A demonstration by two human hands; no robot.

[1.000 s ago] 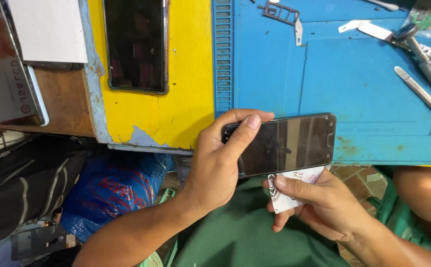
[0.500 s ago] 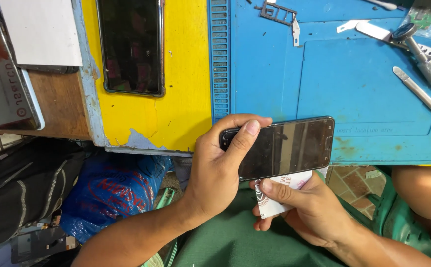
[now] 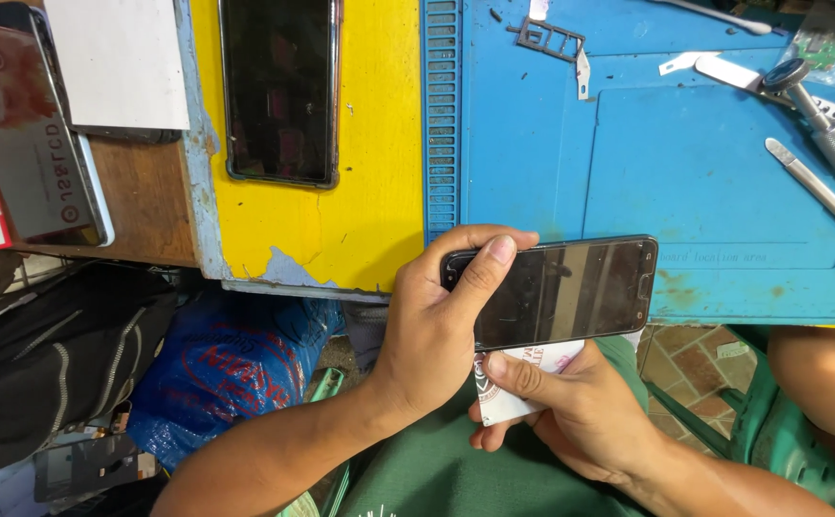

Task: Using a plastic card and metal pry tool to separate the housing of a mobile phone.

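My left hand (image 3: pixel 434 330) grips a black smartphone (image 3: pixel 570 287) by its left end, thumb lying across the dark screen. The phone is held level just in front of the blue work mat (image 3: pixel 676 172). Under the phone's lower edge my right hand (image 3: pixel 570 412) pinches a white plastic card (image 3: pixel 513 378), its top edge tucked against the phone's underside. A second dark phone (image 3: pixel 278 91) lies face up on the yellow board (image 3: pixel 379 172) farther back.
Tweezers and a screwdriver (image 3: pixel 819 124) lie on the mat's right side, a small metal tray frame (image 3: pixel 551 40) at its top. A silver device (image 3: pixel 30 134) and white sheet (image 3: pixel 116 62) rest on the wooden desk at left. A blue bag (image 3: pixel 216 364) sits below.
My right hand with the white card has slid left along the phone's lower edge. My left hand keeps its hold on the phone.
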